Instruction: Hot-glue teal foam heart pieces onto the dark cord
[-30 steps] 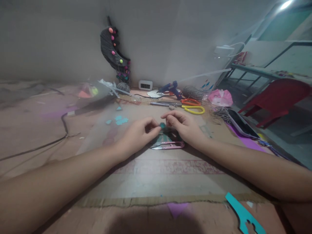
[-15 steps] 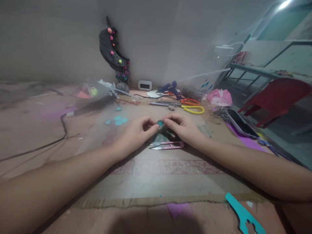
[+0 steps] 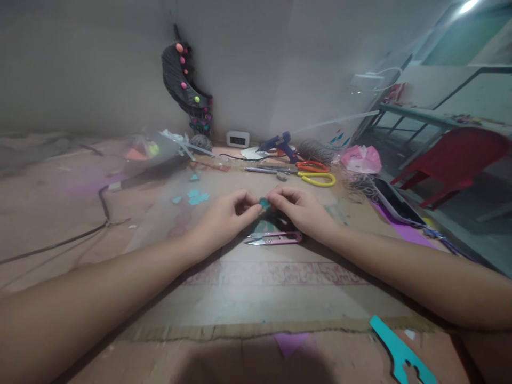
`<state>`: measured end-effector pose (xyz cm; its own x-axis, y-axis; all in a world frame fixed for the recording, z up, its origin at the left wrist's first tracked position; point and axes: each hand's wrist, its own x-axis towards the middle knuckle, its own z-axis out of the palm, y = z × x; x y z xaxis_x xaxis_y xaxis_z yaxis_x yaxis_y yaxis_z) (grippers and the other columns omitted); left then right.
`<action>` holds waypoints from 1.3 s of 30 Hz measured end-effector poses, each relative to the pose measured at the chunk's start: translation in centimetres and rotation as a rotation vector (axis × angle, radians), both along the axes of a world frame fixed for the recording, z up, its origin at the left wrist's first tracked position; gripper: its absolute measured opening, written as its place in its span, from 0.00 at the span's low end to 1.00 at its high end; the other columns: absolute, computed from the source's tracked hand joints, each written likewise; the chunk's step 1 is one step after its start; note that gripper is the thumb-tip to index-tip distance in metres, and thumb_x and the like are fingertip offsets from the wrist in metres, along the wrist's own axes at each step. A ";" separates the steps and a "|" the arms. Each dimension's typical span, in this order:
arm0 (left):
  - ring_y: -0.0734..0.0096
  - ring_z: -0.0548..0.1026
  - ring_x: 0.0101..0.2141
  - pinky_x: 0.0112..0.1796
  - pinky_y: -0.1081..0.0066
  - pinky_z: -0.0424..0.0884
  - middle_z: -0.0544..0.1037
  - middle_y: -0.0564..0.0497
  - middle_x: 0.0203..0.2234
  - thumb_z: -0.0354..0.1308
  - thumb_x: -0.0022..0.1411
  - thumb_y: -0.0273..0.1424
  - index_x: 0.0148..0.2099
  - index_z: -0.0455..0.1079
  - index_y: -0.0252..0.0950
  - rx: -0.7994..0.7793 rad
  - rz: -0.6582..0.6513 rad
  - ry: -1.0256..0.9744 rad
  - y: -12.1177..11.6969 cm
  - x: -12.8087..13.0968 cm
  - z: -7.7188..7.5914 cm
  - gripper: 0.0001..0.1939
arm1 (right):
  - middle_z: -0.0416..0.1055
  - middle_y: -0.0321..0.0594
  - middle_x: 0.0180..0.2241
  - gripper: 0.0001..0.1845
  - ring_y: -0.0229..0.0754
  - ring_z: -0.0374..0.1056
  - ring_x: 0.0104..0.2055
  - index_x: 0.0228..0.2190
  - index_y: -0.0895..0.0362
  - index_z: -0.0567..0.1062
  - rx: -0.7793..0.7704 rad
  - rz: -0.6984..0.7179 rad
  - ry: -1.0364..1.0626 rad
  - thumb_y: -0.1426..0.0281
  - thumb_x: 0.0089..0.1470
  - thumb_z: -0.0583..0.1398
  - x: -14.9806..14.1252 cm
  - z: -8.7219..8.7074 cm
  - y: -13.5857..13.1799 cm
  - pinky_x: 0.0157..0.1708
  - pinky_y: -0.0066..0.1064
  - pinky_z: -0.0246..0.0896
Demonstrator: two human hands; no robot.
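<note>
A small round teal piece (image 3: 264, 202) is pinched between my two hands above the middle of the board. My left hand (image 3: 236, 209) grips its left edge with thumb and forefinger. On its right edge, the thumb and fingers of my right hand (image 3: 296, 205) are pressed together. Whether the piece is foam or something else is too small to tell. Just below my hands lie pink thread snips (image 3: 276, 238), blades to the left. Several turquoise cut pieces (image 3: 198, 197) rest left of my left hand.
Behind my hands are yellow-handled scissors (image 3: 320, 178), a blue glue gun (image 3: 281, 144), a white digital clock (image 3: 238, 139) and grey yarn (image 3: 316, 151). A phone (image 3: 399, 201) lies to the right. Near the front edge is a turquoise cutout (image 3: 402, 349). A black crescent ornament (image 3: 176, 74) hangs on the wall.
My right hand has come down and left, closing on the teal piece that my left hand was holding. Over the last half second, both hands have stayed nearly still.
</note>
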<state>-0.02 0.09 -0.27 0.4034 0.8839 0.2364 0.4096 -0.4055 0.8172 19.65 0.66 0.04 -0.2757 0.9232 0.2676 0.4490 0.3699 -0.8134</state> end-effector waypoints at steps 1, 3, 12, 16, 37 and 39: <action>0.72 0.72 0.30 0.32 0.73 0.65 0.77 0.53 0.30 0.55 0.64 0.34 0.34 0.70 0.36 -0.002 0.003 -0.006 0.0 0.0 0.0 0.08 | 0.71 0.36 0.26 0.18 0.37 0.66 0.29 0.30 0.59 0.77 -0.017 -0.004 0.023 0.58 0.59 0.56 0.0 0.0 0.0 0.29 0.28 0.59; 0.72 0.72 0.31 0.32 0.73 0.65 0.77 0.53 0.30 0.55 0.64 0.35 0.35 0.70 0.36 -0.004 0.001 -0.011 0.1 -0.1 -0.1 0.08 | 0.72 0.38 0.28 0.20 0.38 0.67 0.30 0.32 0.59 0.77 -0.041 -0.010 0.059 0.56 0.60 0.55 0.0 -0.1 0.0 0.30 0.29 0.61; 0.71 0.71 0.30 0.32 0.72 0.65 0.76 0.53 0.30 0.55 0.64 0.37 0.35 0.70 0.36 -0.012 0.008 -0.015 0.0 0.0 0.2 0.10 | 0.76 0.39 0.31 0.10 0.39 0.69 0.34 0.31 0.58 0.77 0.007 -0.015 -0.012 0.64 0.54 0.61 -0.2 0.0 0.1 0.36 0.31 0.64; 0.71 0.72 0.31 0.32 0.73 0.65 0.76 0.53 0.30 0.55 0.64 0.36 0.34 0.70 0.36 -0.008 -0.006 -0.010 0.0 0.0 0.3 0.09 | 0.75 0.36 0.29 0.09 0.38 0.68 0.32 0.31 0.58 0.76 0.035 -0.009 -0.030 0.64 0.54 0.61 -0.1 0.0 0.0 0.35 0.30 0.63; 0.71 0.72 0.32 0.34 0.72 0.65 0.75 0.54 0.30 0.55 0.65 0.36 0.35 0.69 0.36 0.025 -0.002 -0.018 0.0 -0.1 0.1 0.09 | 0.71 0.35 0.29 0.12 0.37 0.66 0.32 0.31 0.57 0.75 0.018 0.033 0.028 0.61 0.57 0.59 -0.1 -0.1 -0.1 0.35 0.30 0.61; 0.71 0.72 0.32 0.33 0.72 0.65 0.75 0.53 0.30 0.55 0.65 0.36 0.35 0.69 0.36 0.005 0.000 -0.036 0.1 -0.1 0.0 0.10 | 0.70 0.35 0.28 0.14 0.37 0.66 0.31 0.31 0.57 0.74 0.004 0.042 0.061 0.60 0.59 0.57 0.0 -0.2 0.0 0.35 0.30 0.61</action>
